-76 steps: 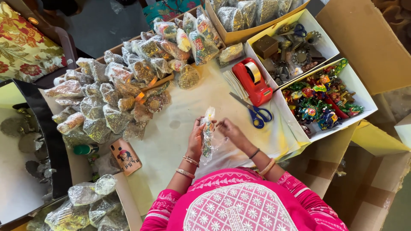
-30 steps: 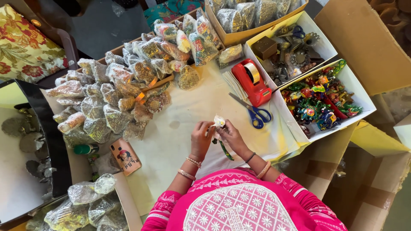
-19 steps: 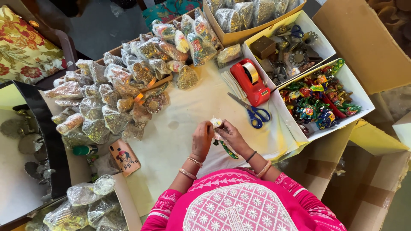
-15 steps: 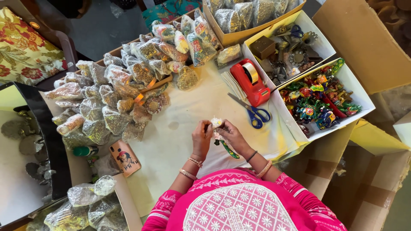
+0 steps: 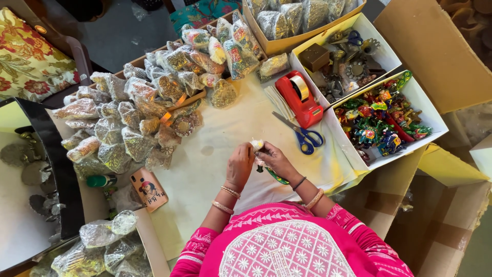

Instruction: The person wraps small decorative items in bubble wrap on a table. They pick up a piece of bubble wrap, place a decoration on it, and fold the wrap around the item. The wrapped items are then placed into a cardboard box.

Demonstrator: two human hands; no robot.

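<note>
Just in front of the blue-handled metal scissors (image 5: pixel 302 136), the left hand (image 5: pixel 240 165) and right hand (image 5: pixel 272 157) both pinch one small clear plastic packet (image 5: pixel 257 145) above the cream cloth-covered worktop (image 5: pixel 205 169).

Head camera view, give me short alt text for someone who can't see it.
Seen from above, a person's left hand and right hand hold a small clear packet over a cream tabletop, with filled packets piled left and red tape dispenser and blue scissors right.
</note>
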